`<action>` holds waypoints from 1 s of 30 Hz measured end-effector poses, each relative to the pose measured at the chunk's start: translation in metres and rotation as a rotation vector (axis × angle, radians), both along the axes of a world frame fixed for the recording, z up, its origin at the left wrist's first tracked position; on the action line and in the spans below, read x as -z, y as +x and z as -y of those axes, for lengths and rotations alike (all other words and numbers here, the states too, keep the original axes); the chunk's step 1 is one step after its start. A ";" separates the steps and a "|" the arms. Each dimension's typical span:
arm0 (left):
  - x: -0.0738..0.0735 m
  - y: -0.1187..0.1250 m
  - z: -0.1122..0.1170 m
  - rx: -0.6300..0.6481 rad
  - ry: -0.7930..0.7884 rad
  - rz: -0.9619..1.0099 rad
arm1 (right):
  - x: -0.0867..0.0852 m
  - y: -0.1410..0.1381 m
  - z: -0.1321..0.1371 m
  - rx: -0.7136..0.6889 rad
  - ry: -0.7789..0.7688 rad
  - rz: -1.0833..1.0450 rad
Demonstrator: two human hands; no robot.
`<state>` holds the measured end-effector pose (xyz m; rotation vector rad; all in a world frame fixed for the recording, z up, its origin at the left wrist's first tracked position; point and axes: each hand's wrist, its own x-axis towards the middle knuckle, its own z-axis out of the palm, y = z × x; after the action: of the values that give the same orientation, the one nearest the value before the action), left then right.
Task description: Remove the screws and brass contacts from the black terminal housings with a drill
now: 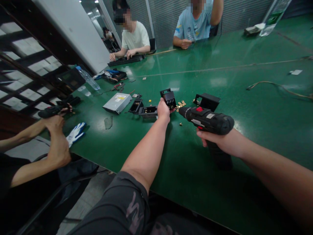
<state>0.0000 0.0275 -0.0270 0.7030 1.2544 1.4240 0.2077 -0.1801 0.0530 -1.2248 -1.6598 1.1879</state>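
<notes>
left hand (163, 111) clamped on black plastic bracket (168, 99), looks light, edges fine | right hand (215, 138) around cordless drill (206, 120), seems hefty, take the handle (218, 155) | hands apart

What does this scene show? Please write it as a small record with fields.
Left hand: holds a small black plastic housing
Right hand: grips a black cordless power drill
Nearby: small brass-coloured metal plates; a black angular bracket; a flat silver metal drive casing
Surface: long green table
Others: a seated person in a white T-shirt; a seated person in a light blue T-shirt
</notes>
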 end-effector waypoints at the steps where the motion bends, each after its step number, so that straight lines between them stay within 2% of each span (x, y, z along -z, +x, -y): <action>1: 0.000 0.000 0.000 -0.003 -0.001 -0.001 | 0.001 0.000 0.000 0.001 0.006 0.007; 16: -0.002 0.000 0.002 -0.007 -0.012 -0.016 | 0.004 0.000 -0.002 0.019 0.004 0.015; 24: -0.001 0.000 0.002 -0.007 -0.005 -0.003 | -0.003 -0.001 0.001 0.011 -0.020 0.014; 30: -0.001 0.000 0.001 -0.008 -0.030 0.000 | -0.001 -0.001 0.001 0.008 -0.051 -0.005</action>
<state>0.0004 0.0269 -0.0262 0.6783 1.2770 1.4088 0.2070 -0.1808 0.0542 -1.2581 -1.6286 1.2334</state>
